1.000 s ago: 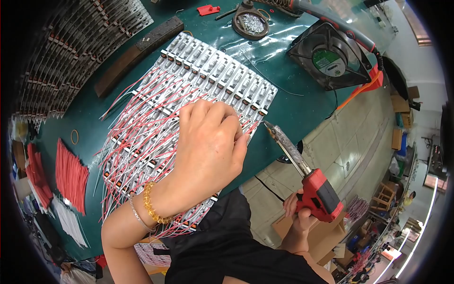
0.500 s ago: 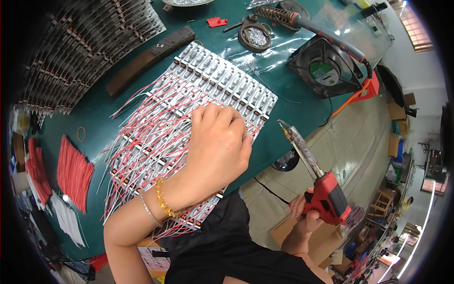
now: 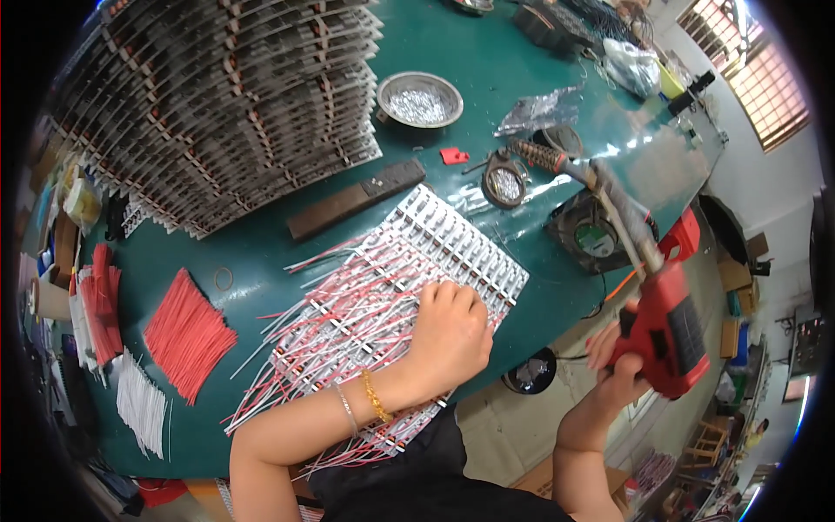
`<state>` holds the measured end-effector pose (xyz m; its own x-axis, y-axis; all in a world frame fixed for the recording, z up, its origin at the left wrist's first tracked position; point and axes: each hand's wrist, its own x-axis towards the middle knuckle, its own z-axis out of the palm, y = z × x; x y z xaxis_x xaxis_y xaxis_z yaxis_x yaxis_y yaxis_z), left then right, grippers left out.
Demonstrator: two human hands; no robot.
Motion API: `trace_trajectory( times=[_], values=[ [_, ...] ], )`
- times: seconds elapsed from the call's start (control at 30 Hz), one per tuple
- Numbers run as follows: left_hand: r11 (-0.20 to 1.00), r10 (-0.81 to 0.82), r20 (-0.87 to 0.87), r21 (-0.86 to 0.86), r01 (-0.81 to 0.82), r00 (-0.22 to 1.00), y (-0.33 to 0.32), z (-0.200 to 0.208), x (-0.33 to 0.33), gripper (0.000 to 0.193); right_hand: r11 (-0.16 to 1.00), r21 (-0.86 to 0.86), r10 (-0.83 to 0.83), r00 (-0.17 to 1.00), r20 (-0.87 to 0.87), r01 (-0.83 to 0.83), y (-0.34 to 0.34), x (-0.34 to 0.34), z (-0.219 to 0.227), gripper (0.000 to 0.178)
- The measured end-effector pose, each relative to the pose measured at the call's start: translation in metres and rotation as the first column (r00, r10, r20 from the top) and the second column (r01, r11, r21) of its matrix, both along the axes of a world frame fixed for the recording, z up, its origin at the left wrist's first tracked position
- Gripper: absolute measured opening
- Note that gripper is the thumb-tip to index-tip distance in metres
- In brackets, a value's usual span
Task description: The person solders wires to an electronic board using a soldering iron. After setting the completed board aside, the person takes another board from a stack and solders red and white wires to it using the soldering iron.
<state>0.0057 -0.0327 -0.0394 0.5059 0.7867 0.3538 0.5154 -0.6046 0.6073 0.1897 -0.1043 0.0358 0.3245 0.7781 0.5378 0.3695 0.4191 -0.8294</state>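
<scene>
A panel of many slim, whitish circuit boards lies on the green table before me, with red and white wires trailing off to its left. My left hand rests on its right part, fingers curled down and closed; the fingertips are hidden, so what they pinch cannot be made out. My right hand grips the handle of a red-and-black soldering gun. Its long metal barrel points up and away, off the boards, passing in front of a fan and reaching over the soldering iron stand area.
Stacked boards rise at the far left. A dark bar, a metal bowl, a small tin of solder bits and a red scrap lie beyond the panel. Red wires and white wires are bundled at left.
The soldering gun has risen and moved away from the panel's right edge, toward the far right. My left hand stays closed on the boards. The whole view has shifted, showing more of the far table.
</scene>
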Motion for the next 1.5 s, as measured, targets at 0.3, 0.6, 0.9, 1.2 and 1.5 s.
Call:
trace_trajectory(
  times=[0.3, 0.6, 0.9, 1.2, 1.5],
  values=[
    [1.0, 0.013, -0.001, 0.015, -0.013, 1.0, 0.001, -0.001, 0.002, 0.015, 0.894, -0.44, 0.096, 0.995, 0.003, -0.085, 0.182, -0.039, -0.006, 0.034],
    [0.999, 0.005, -0.002, -0.046, -0.005, 1.0, 0.002, 0.003, -0.002, 0.012, 0.92, -0.294, 0.151, 0.925, -0.349, -0.261, 0.07, -0.005, -0.008, 0.033],
    [0.997, -0.063, -0.001, -0.054, 0.063, 0.998, 0.005, 0.01, -0.001, 0.017, 0.897, -0.416, -0.054, 0.897, -0.44, -0.15, -0.12, 0.016, -0.063, 0.088],
    [0.994, -0.064, -0.047, -0.093, 0.06, 0.997, 0.004, 0.011, -0.002, 0.014, 0.833, -0.489, -0.052, 0.844, -0.534, -0.259, -0.151, 0.018, -0.086, 0.077],
    [0.993, -0.065, -0.058, -0.101, 0.059, 0.996, 0.007, 0.013, -0.002, 0.015, 0.807, -0.511, -0.055, 0.824, -0.563, -0.295, -0.142, 0.015, -0.085, 0.074]
  ],
)
